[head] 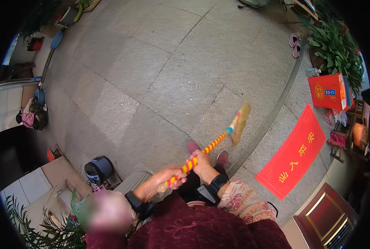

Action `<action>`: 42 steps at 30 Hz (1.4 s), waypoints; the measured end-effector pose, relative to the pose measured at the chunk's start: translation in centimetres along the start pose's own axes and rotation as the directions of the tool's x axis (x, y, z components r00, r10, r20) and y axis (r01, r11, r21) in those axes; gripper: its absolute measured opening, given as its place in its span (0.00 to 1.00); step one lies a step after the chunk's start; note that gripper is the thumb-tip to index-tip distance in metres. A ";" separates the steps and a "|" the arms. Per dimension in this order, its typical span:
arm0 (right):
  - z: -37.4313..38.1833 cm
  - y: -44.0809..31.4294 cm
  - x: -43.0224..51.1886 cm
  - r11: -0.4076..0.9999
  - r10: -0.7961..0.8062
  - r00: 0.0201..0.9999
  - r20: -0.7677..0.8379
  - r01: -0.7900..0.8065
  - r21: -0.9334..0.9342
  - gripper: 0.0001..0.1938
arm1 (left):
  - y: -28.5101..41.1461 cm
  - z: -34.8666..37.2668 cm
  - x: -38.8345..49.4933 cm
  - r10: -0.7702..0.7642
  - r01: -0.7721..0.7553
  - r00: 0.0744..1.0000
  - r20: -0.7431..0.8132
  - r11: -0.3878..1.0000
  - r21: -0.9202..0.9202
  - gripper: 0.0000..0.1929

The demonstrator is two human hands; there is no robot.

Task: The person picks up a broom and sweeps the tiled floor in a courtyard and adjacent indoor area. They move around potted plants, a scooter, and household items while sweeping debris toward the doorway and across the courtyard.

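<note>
A broom with a yellow-and-red striped handle [214,143] slants across the space before me. Its straw head [241,124] is low to the stone-tiled floor at the right of my feet, slightly blurred; I cannot tell whether it touches. My left hand [173,176] grips the handle near its end. Further down the handle, my right hand [200,161] is closed around it as well. Both wrists wear black bands with devices. Beneath the handle, my pink shoes [192,146] show on the floor.
A stone step edge [265,132] curves along the right. Beyond it lie a red doormat [292,155] with gold characters, a red gift bag [324,91] and potted plants [337,49]. Pink shoes [294,45] sit farther back. Near my left stands a blue-and-black bin [98,169].
</note>
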State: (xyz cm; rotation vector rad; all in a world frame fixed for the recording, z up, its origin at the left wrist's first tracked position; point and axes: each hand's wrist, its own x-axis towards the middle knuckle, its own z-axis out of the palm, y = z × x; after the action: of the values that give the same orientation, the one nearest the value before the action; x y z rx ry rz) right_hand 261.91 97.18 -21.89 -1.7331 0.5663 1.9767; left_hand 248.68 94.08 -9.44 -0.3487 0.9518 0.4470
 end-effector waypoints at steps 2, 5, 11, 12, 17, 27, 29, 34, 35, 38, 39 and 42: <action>2.4 3.2 -1.0 0.991 0.070 0.991 0.110 -0.056 -0.124 0.05 | -1.1 -0.5 -3.8 0.102 -0.104 0.988 -0.117 0.995 -0.008 0.10; 5.8 6.5 -2.4 0.964 0.186 0.964 0.191 -0.141 -0.225 0.05 | -1.9 -0.4 -7.6 0.181 -0.190 0.945 -0.273 0.982 -0.007 0.14; 7.8 7.2 -5.4 0.913 0.296 0.871 0.392 -0.138 -0.385 0.05 | -3.7 1.3 -9.8 0.262 -0.281 0.890 -0.372 0.960 0.003 0.22; 7.5 7.1 -6.0 0.909 0.298 0.863 0.408 -0.127 -0.396 0.05 | -4.1 1.4 -10.2 0.266 -0.269 0.913 -0.309 0.963 0.036 0.21; 4.7 5.7 -7.8 0.908 0.370 0.791 0.487 -0.197 -0.369 0.05 | -5.5 -0.1 -11.6 0.150 -0.154 0.973 -0.177 0.988 -0.006 0.21; -5.3 -1.8 -1.3 0.995 0.096 0.995 0.031 -0.097 0.006 0.05 | -2.9 -2.1 3.4 -0.067 0.056 0.988 0.141 0.995 0.079 0.07; -4.7 -1.3 0.8 0.999 0.026 0.998 -0.057 -0.027 -0.018 0.06 | -1.8 -2.9 4.7 -0.135 0.158 0.964 0.229 0.984 -0.081 0.08; 1.3 5.0 2.6 0.996 0.081 0.991 0.106 -0.076 -0.057 0.08 | 0.3 -7.5 -2.5 0.071 -0.072 0.997 0.011 0.991 0.110 0.06; 3.1 7.1 2.2 0.993 0.100 0.985 0.141 -0.089 -0.082 0.08 | 0.6 -8.2 -5.0 0.117 -0.108 0.992 -0.042 0.981 0.164 0.06; 8.0 12.2 0.0 0.961 0.264 0.899 0.349 -0.213 -0.178 0.09 | 1.6 -8.5 -12.3 0.173 -0.103 0.950 -0.261 0.960 0.259 0.06; 9.9 13.6 -0.7 0.956 0.279 0.912 0.301 -0.235 -0.174 0.09 | 1.6 -8.2 -14.0 0.204 -0.114 0.927 -0.315 0.953 0.282 0.07; 13.1 14.5 -2.2 0.874 0.427 0.851 0.305 -0.304 -0.378 0.10 | 1.3 -6.7 -16.4 0.256 -0.191 0.875 -0.412 0.962 0.193 0.09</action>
State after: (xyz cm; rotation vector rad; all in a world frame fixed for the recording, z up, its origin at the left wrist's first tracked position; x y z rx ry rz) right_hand 243.15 92.73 -17.86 -1.4133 0.4911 2.7309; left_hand 235.08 88.58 0.55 -0.2049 1.4651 0.5188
